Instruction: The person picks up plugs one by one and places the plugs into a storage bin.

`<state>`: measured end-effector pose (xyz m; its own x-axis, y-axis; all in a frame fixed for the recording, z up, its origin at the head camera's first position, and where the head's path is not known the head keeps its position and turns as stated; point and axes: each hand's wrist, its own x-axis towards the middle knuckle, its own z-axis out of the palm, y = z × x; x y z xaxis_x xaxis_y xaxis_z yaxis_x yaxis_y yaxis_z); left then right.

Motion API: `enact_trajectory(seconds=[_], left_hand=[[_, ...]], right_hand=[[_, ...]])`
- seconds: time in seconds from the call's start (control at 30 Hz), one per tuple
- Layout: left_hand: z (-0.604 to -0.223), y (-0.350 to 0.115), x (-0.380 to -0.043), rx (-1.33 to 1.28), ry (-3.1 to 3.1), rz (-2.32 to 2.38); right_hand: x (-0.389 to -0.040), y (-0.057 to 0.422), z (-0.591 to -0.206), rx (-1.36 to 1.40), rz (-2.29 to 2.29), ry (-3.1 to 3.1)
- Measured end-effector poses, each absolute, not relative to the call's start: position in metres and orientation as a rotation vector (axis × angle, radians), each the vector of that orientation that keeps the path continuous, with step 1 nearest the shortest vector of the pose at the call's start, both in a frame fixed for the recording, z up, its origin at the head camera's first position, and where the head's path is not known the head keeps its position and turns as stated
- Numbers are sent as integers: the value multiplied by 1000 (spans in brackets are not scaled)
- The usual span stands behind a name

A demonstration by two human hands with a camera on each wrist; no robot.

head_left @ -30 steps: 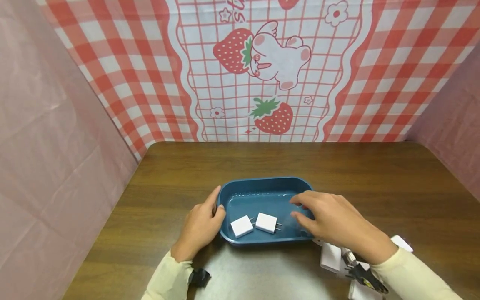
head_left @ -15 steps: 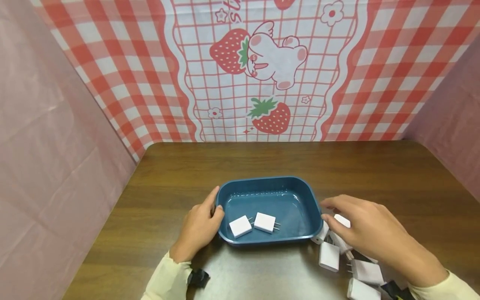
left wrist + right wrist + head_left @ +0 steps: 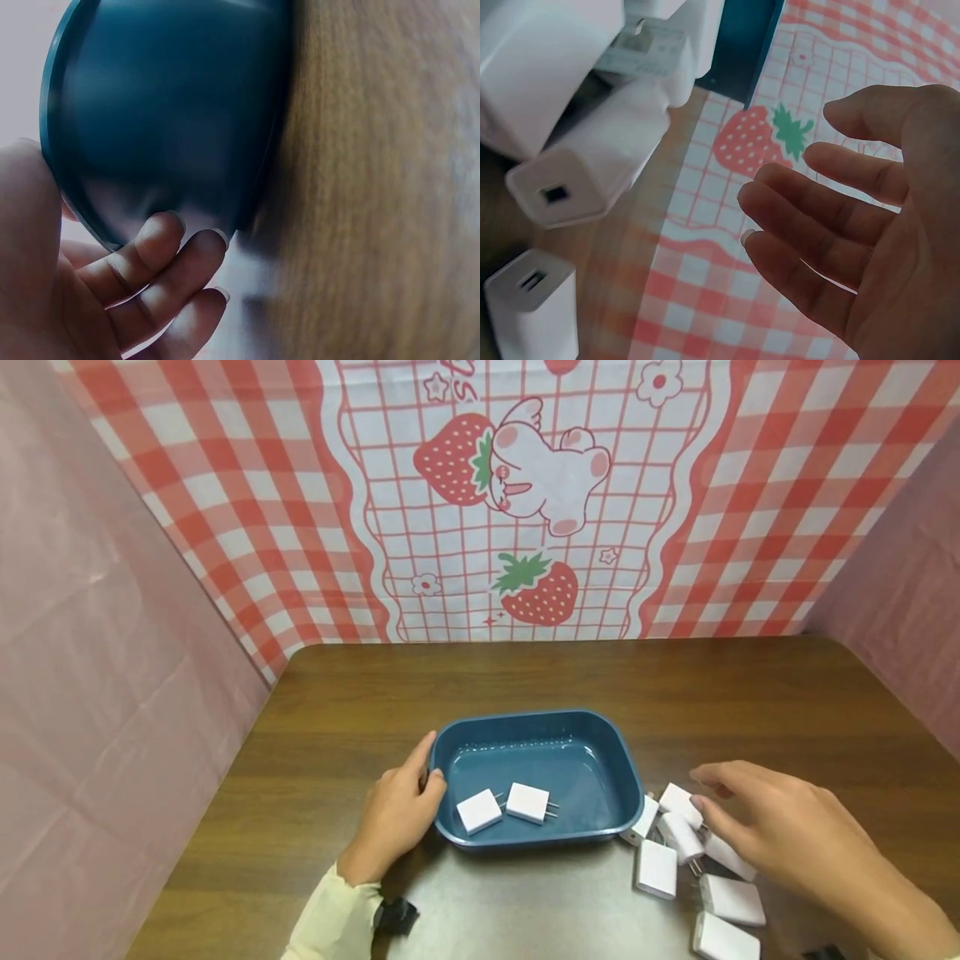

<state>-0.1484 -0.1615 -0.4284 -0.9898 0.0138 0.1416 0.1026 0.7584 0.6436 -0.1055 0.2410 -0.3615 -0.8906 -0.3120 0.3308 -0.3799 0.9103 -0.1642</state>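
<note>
My left hand [image 3: 397,810] grips the left end of a blue rectangular tray [image 3: 577,772], thumb at the rim. In the left wrist view, fingers [image 3: 161,240] curl against the tray's outer wall [image 3: 165,112]. Inside lie two white plug chargers, one [image 3: 478,812] left of the other [image 3: 527,802], metal prongs pointing right. My right hand [image 3: 787,831] hovers over the right side of a loose pile of white chargers, fingers spread and nothing held. The nearest to its fingertips is a charger [image 3: 681,804]; the hand partly covers another [image 3: 729,857]. USB ports show on a charger [image 3: 555,187] in the right wrist view.
More white chargers lie nearer the front, one [image 3: 656,869] below the tray's right corner and others [image 3: 732,900] further right. One charger [image 3: 641,821] sits right at the tray's corner. Behind the brown wooden table [image 3: 375,685] hangs a red-and-white strawberry cloth [image 3: 300,527].
My right hand has moved out of the tray, past its right rim, to the charger pile, uncovering more of it. The left hand stays at the tray's left end.
</note>
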Motion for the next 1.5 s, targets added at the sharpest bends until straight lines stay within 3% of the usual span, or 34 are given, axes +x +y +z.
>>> enact_trajectory(seconds=[0.6,1.5], left_hand=[[-428,-163,-151,-80,-2830,-1057],[-430,-162,-150,-118,-2814,-1056]], right_hand=[[-92,291,-386,398,305,-2865],[-74,324,-419,237,279,-2935]])
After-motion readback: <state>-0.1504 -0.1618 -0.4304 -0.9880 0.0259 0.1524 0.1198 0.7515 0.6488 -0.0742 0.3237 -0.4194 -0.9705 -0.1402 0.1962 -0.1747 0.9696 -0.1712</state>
